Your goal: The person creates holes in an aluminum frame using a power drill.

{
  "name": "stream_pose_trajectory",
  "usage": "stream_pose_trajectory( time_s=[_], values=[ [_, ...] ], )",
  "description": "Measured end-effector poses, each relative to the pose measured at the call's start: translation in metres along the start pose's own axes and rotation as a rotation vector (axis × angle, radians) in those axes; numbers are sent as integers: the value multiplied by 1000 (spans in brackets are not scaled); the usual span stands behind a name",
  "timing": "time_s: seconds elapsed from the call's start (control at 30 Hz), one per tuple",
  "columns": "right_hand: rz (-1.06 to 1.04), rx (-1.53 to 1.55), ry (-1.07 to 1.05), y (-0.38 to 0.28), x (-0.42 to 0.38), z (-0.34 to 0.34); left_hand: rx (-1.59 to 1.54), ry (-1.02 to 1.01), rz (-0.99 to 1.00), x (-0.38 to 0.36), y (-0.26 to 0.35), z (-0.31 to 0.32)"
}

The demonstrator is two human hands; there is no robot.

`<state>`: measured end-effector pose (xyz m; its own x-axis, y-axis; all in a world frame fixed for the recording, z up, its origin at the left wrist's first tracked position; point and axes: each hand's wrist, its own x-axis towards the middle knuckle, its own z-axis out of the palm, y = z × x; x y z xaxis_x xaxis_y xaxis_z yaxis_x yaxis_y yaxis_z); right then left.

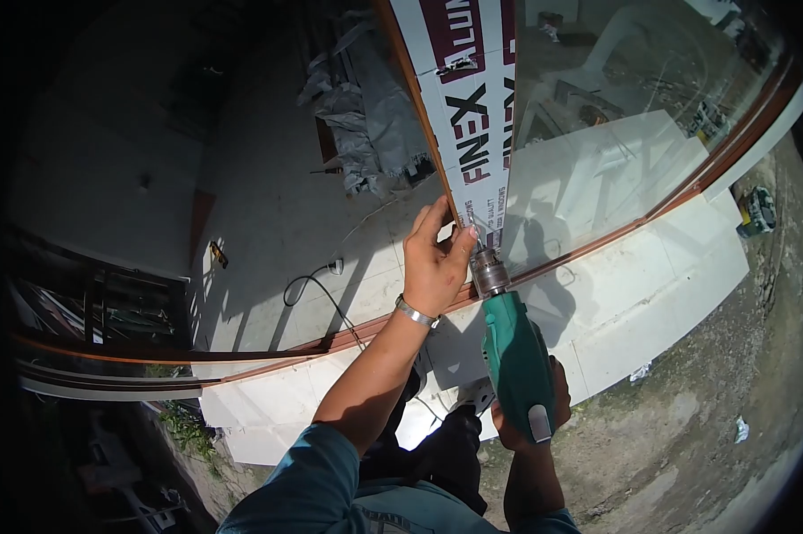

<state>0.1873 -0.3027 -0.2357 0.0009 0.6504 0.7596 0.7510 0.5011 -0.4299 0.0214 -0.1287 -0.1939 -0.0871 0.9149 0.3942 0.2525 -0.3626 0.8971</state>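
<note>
My right hand [557,400] is wrapped round the handle of a green power drill [517,356], partly hidden behind its body. The drill's metal chuck [488,270] points away from me, and its bit meets the face of an upright door frame [474,116] covered in white and maroon printed film. My left hand [437,254] grips the brown left edge of that frame, thumb on the front face beside the bit and fingers round the side. A metal-banded watch [416,311] sits on my left wrist.
A brown sill track [330,343] crosses the doorway over white tiles [633,303]. Inside lie a black cable with a plug [334,266], orange-handled pliers [218,253] and wrapped lengths [375,107]. A glass pane [633,89] stands right of the frame; a green-black tool [757,212] lies outside.
</note>
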Motion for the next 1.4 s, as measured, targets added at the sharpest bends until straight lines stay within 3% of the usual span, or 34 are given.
stream_pose_trajectory(
  time_s=[0.07, 0.13, 0.27, 0.43, 0.57, 0.63, 0.73, 0.77, 0.83, 1.07, 1.23, 1.33, 1.4],
  values=[
    [-84, -78, 11, -3, 5, -3, -18, 32, -34, -1, -1, 2],
    [181, 87, -52, -7, 5, -8, -38, 42, -42, -2, 0, 2],
    [174, 90, -89, -2, 5, -11, -48, 65, -33, -2, 2, 5],
    [288, 359, -47, 4, 8, -16, -37, 55, -18, -3, -5, 4],
    [203, 315, -42, 5, 17, -18, 5, 61, -17, -3, 2, 4],
    [20, 81, -85, 2, 23, -20, 0, 59, -20, -3, -1, 4],
    [-62, 39, -11, 3, 21, -19, -16, 62, -20, -3, -3, 5],
    [-60, 39, -11, 2, 17, -17, -26, 66, -19, -3, -2, 6],
    [170, 311, -53, 0, 9, -13, -40, 76, -27, -4, -2, 8],
    [147, 394, -46, -9, 23, -14, 2, 67, -3, -4, 3, 7],
    [72, 341, -161, -9, 28, -18, -86, 110, -36, -5, -2, 10],
    [78, 325, -182, -6, 31, -15, -116, 113, -87, -7, 0, 10],
    [189, 382, -153, -10, 38, -15, -98, 103, -109, -3, -3, 6]
  ],
)
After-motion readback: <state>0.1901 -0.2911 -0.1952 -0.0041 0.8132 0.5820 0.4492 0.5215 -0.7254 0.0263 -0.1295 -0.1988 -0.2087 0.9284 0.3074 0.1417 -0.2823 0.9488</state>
